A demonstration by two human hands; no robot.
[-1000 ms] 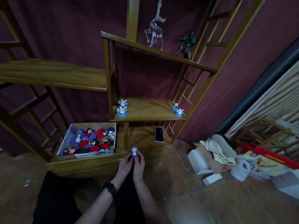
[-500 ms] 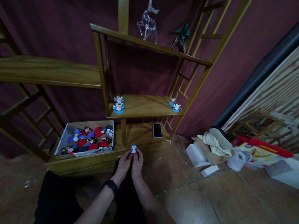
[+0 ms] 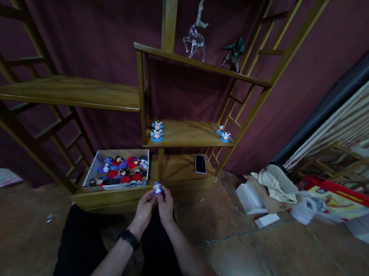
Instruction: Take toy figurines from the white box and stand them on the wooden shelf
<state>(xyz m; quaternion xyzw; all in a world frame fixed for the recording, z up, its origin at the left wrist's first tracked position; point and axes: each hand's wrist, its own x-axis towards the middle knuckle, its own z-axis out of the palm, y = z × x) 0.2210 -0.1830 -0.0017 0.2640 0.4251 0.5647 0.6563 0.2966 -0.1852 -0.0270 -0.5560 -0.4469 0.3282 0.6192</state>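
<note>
The left hand (image 3: 144,206) and right hand (image 3: 165,207) grasp a small purple-and-white figurine (image 3: 157,188), fingers (image 3: 165,195) pinched around its lower part.

Fingers (image 3: 166,196) partly hide the figurine (image 3: 157,188) (its finer details are too small to tell)

Low wood shelf (image 3: 179,170) just past the fingers (image 3: 166,197): open box (image 3: 93,170) to their L, phone (image 3: 200,164) to their R. Next shelf up (image 3: 188,135): 2 small figs (image 3: 156,136) abt straight ahead of them, 2 more figs (image 3: 225,137) off R.
</note>
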